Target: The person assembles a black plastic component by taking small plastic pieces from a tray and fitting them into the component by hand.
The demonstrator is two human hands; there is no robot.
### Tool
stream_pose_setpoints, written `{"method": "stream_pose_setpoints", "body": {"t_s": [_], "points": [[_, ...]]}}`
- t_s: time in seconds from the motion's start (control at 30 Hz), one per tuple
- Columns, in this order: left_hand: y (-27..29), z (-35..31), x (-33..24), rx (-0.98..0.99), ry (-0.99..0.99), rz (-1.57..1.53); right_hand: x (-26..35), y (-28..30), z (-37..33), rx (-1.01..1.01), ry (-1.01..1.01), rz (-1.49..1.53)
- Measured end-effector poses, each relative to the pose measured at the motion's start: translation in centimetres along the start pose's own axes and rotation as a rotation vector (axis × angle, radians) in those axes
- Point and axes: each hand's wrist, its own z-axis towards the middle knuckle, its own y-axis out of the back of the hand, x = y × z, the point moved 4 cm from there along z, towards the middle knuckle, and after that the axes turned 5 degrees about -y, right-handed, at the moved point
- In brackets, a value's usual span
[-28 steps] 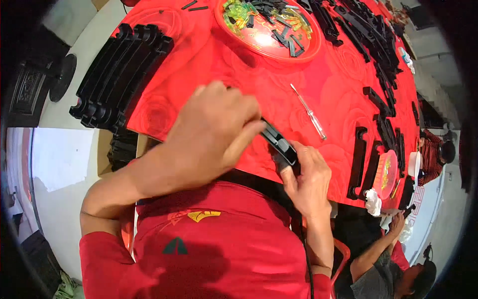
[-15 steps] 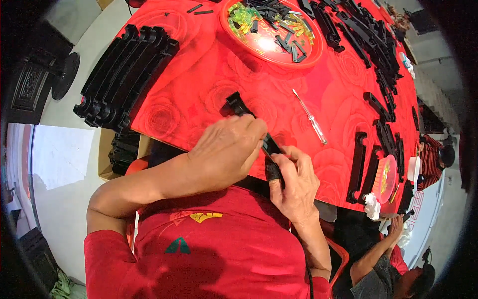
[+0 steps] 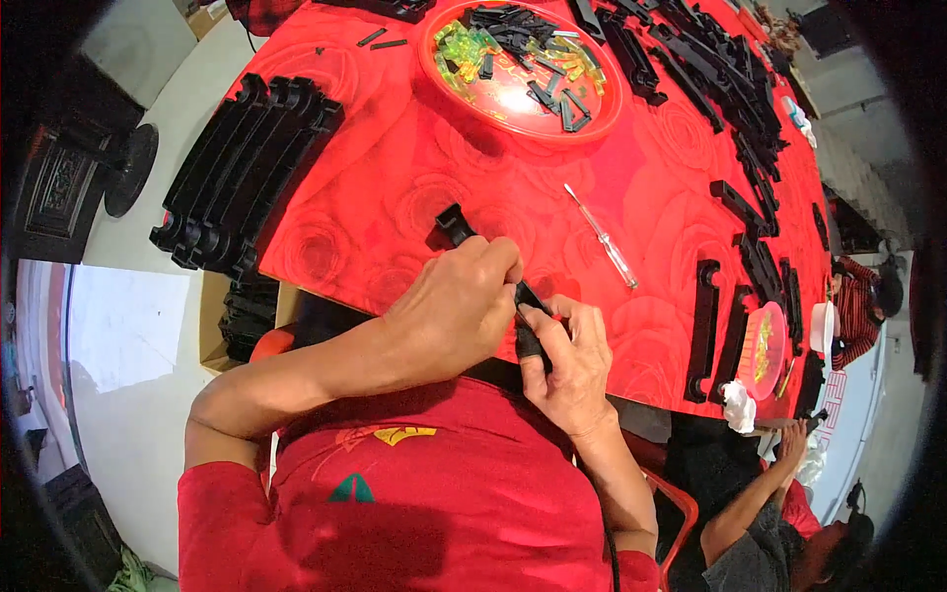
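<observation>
A long black plastic bar [image 3: 455, 225] slants between my hands over the near edge of the red table. My left hand [image 3: 456, 301] is closed over its middle, knuckles up, hiding part of it. Nearer to me, my right hand [image 3: 572, 360] grips the lower end, with a black covering on its thumb. The bar's far end has a squared, raised clip shape. Whether a small piece sits under my left fingers is hidden. To the right of the bar, a screwdriver with a clear handle [image 3: 617, 259] lies on the red flowered tablecloth [image 3: 395, 178].
Black bars [image 3: 247, 178] stand side by side at the table's left edge. A red tray [image 3: 469, 111] at the back holds small black and yellow-green pieces. More black bars [image 3: 715, 74] are heaped along the right, near a pink basket [image 3: 760, 350]. A co-worker's hand [image 3: 792, 444] works at lower right.
The view has shifted a little, so the table's things appear slightly lower and to the left. Both hands keep hold of the black bar, my right hand slightly closer to the left one.
</observation>
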Motion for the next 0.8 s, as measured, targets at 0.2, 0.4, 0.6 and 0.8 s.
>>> {"method": "stream_pose_setpoints", "body": {"t_s": [0.2, 0.4, 0.6, 0.8], "points": [[-0.1, -0.5, -0.2, -0.082, -0.031, -0.022, 0.1, -0.1, 0.1, -0.003, 0.002, -0.011], [0.1, -0.7, -1.0, -0.015, 0.011, -0.048, 0.0, -0.3, -0.1, -0.023, 0.007, 0.001], [0.5, -1.4, -1.1, -0.063, 0.033, -0.014, -0.1, -0.3, -0.2, -0.050, 0.060, -0.003], [5.6, -0.6, -3.9, 0.264, -0.071, 0.152, -0.1, 2.2, 0.7, -0.012, 0.150, 0.023]]}}
